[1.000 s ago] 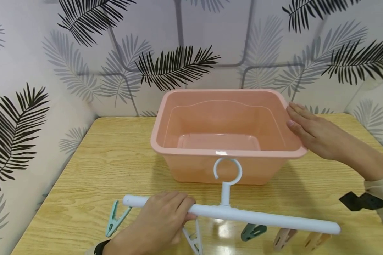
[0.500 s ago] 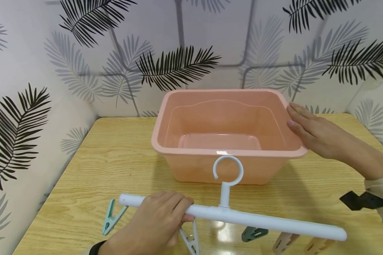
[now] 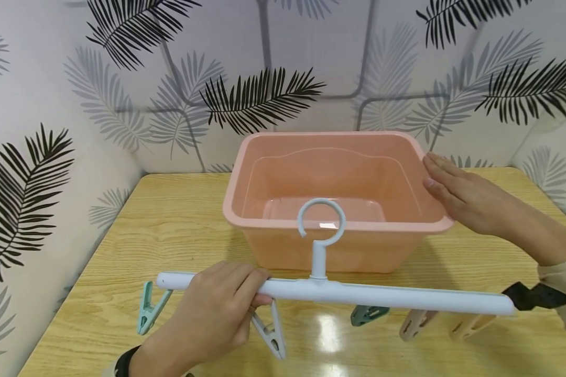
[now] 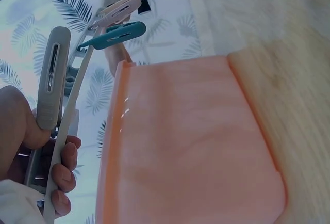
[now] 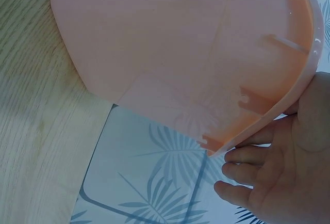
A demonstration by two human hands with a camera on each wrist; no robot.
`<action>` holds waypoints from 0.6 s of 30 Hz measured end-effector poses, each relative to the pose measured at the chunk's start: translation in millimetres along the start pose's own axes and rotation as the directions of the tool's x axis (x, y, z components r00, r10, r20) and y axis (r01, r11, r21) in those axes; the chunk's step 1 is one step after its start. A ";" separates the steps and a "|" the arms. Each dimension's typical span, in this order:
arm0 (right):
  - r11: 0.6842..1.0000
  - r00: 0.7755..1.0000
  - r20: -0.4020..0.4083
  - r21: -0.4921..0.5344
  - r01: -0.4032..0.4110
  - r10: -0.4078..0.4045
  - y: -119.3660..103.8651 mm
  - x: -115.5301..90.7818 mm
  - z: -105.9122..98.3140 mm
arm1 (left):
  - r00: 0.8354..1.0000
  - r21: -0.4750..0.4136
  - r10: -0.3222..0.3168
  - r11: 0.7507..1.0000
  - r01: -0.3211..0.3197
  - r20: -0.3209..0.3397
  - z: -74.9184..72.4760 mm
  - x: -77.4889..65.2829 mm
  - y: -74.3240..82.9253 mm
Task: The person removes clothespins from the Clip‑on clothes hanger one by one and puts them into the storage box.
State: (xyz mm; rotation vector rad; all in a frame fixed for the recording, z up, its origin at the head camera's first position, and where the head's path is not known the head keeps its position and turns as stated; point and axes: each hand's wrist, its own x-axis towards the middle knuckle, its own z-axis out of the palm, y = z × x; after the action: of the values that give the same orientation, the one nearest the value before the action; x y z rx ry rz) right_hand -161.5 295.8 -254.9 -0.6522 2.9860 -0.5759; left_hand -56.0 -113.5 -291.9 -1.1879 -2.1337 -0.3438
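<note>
The person's left hand point(image 3: 217, 309) curls round a white plastic bar hanger point(image 3: 330, 289) on the near side of a salmon-pink rectangular plastic tub point(image 3: 358, 248), gripping left of the hanger's hook. The right hand point(image 3: 471, 196) lies at the tub's right rim, its fingers nearly straight and close together, touching the edge.

The bar runs roughly parallel to the tub's front rim and reaches past the tub on both sides. Its curled hook crosses that rim in the head view; whether it stands directly above it, I cannot tell. In the left wrist view a gap separates bar and tub. Below the bar hang a mint-green plastic clip point(image 3: 150, 309) and a pale grey plastic clip point(image 3: 272, 332) to either side of the left hand, then a dark green plastic clip point(image 3: 369, 315), a dusty-pink plastic clip point(image 3: 417, 323) and a beige plastic clip point(image 3: 471, 327) toward the right.

The tub's mouth faces up, its floor visible. The broadest room is left of the tub, where the yellow wood-grain table point(image 3: 170, 225) runs to a slanting edge. Behind the tub, the white leaf-print backdrop point(image 3: 339, 52) stands close; to the right, the forearm spans the table.
</note>
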 end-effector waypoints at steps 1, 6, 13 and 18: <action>1.000 1.000 0.000 0.001 0.001 -0.001 0.2 0.0 0.0 | 1.000 0.004 0.000 1.000 0.000 -0.007 -1.2 1.0 -1.3; 1.000 1.000 -0.006 0.002 0.004 -0.004 0.6 -0.1 0.4 | 0.999 0.028 -0.017 0.999 0.017 -0.029 -6.4 5.5 -7.1; 1.000 1.000 -0.010 0.004 0.012 -0.012 0.9 -0.8 1.1 | 0.996 0.028 -0.056 0.998 0.058 -0.072 -12.0 15.0 -16.1; 1.000 1.000 -0.008 0.010 0.005 -0.005 2.0 -0.6 1.1 | 0.991 0.032 -0.063 0.997 0.067 -0.114 -16.7 26.6 -23.9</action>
State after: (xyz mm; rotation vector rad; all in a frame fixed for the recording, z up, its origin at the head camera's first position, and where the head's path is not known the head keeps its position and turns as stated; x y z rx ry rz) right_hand -161.6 297.3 -256.7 -0.6591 2.9875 -0.5941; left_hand -78.6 -117.9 -259.7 -1.0552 -2.0752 -0.3915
